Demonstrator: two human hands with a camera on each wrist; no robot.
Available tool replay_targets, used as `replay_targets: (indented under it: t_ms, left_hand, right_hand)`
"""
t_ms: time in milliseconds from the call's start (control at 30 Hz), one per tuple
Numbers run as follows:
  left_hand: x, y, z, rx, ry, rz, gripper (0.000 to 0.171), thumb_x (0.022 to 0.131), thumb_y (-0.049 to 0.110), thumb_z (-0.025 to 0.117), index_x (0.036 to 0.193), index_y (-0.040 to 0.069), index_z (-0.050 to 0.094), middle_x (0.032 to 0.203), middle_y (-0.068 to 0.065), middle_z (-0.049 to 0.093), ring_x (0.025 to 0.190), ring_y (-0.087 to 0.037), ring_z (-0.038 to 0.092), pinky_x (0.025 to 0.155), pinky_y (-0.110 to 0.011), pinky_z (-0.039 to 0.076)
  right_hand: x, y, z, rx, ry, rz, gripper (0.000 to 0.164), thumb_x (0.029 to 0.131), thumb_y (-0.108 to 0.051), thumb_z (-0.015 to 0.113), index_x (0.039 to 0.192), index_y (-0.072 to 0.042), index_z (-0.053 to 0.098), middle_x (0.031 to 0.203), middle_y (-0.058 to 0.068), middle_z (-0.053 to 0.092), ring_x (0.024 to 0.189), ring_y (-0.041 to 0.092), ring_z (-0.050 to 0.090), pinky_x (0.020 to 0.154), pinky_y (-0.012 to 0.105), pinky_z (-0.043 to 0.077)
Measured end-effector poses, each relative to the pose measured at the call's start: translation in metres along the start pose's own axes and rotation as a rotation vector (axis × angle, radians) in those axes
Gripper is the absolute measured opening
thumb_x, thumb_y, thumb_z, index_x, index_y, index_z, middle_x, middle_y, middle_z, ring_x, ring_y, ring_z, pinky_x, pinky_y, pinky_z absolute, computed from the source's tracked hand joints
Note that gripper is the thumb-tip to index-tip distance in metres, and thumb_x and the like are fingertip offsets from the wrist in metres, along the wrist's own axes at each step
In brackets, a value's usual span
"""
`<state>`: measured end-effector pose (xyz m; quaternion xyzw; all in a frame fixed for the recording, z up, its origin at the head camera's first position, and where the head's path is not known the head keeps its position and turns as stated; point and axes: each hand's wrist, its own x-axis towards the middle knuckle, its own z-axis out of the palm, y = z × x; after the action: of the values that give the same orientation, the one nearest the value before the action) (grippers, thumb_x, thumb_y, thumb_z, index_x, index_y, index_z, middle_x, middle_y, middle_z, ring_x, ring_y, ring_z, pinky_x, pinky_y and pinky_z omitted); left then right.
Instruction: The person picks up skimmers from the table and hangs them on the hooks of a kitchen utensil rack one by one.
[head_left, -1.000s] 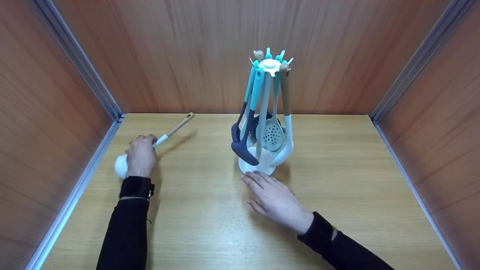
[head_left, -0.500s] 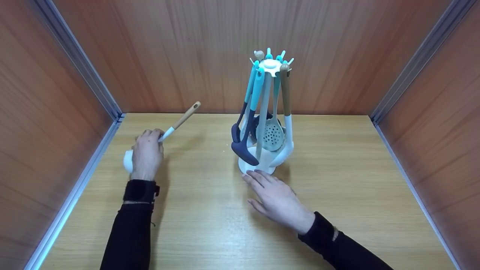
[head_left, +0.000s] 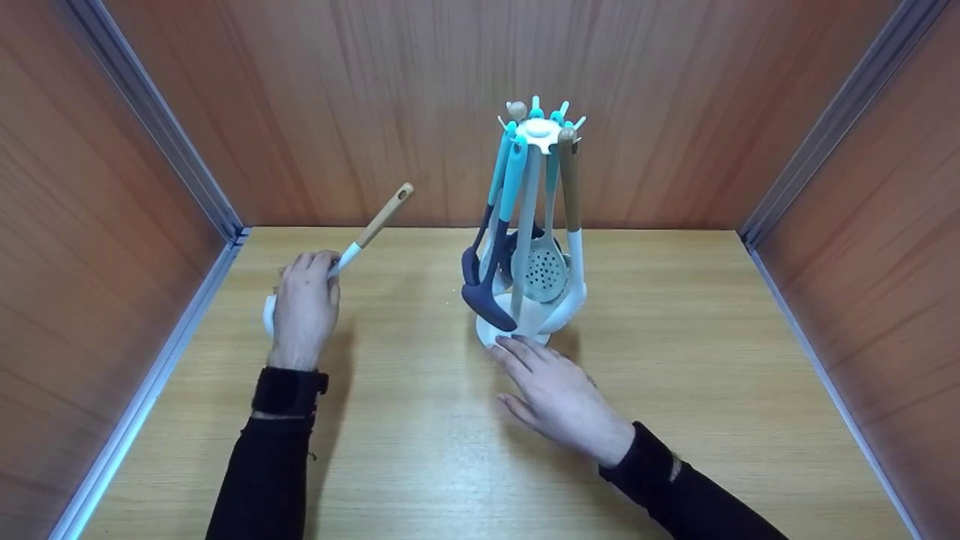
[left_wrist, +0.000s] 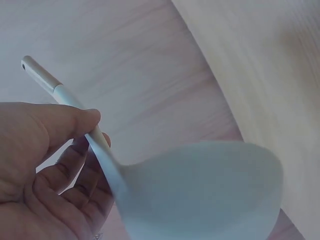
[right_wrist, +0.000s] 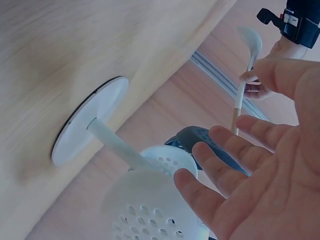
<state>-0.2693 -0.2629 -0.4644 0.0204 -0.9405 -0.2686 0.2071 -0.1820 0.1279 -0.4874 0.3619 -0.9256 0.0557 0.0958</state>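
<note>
My left hand [head_left: 304, 307] pinches a white spatula [left_wrist: 200, 190] with a wooden handle, thumb and fingers on the white shaft just above the broad blade. In the head view the handle slants up to the right, and most of the blade is hidden behind the hand. My right hand [head_left: 564, 401] reaches toward the front of a white utensil stand [head_left: 529, 191], its fingers extended and fingertips right at the round base. From the stand's top hang several utensils, among them a navy ladle [head_left: 491, 301], a pale slotted skimmer [head_left: 545, 274] and a white utensil with a brown handle [head_left: 576, 259].
The wooden table [head_left: 405, 420] is enclosed by a wood-grain back panel [head_left: 375, 97] and side panels. Metal strips [head_left: 161, 382] run along the sides and corners. The stand is right of the middle, toward the back.
My left hand has moved right and away from me with the spatula, whose handle end has risen over the back panel. The right hand has barely shifted, and the stand stays put.
</note>
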Motion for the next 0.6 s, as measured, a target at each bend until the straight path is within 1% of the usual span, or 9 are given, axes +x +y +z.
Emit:
replay_targets:
  t_ms: [267, 433, 600]
  left_hand:
    - [-0.007, 0.011, -0.002, -0.042, 0.056, 0.074, 0.028, 0.113, -0.006, 0.067, 0.14, -0.008, 0.073, 0.131, -0.032, 0.076, 0.128, -0.056, 0.072, 0.114, -0.071, 0.058]
    - [-0.01, 0.019, -0.004, -0.042, 0.066, 0.076, 0.028, 0.113, -0.006, 0.067, 0.14, -0.007, 0.073, 0.131, -0.03, 0.076, 0.127, -0.054, 0.072, 0.11, -0.071, 0.06]
    - [-0.013, 0.027, -0.007, -0.04, 0.059, 0.078, 0.029, 0.113, -0.005, 0.067, 0.142, -0.006, 0.072, 0.132, -0.029, 0.075, 0.128, -0.053, 0.073, 0.113, -0.07, 0.061]
  right_hand:
    - [0.0, 0.0, -0.003, -0.035, 0.04, -0.018, 0.072, 0.112, -0.044, 0.081, 0.173, -0.015, 0.056, 0.172, 0.009, 0.067, 0.157, 0.031, 0.067, 0.124, 0.053, 0.063]
    - [0.0, 0.0, -0.005, -0.023, 0.04, -0.013, 0.073, 0.111, -0.043, 0.082, 0.174, -0.015, 0.056, 0.172, 0.009, 0.067, 0.158, 0.031, 0.067, 0.126, 0.054, 0.062]
    - [0.001, 0.0, -0.007, -0.009, 0.035, -0.013, 0.072, 0.112, -0.043, 0.081, 0.174, -0.015, 0.055, 0.172, 0.01, 0.066, 0.158, 0.031, 0.066, 0.126, 0.054, 0.062]
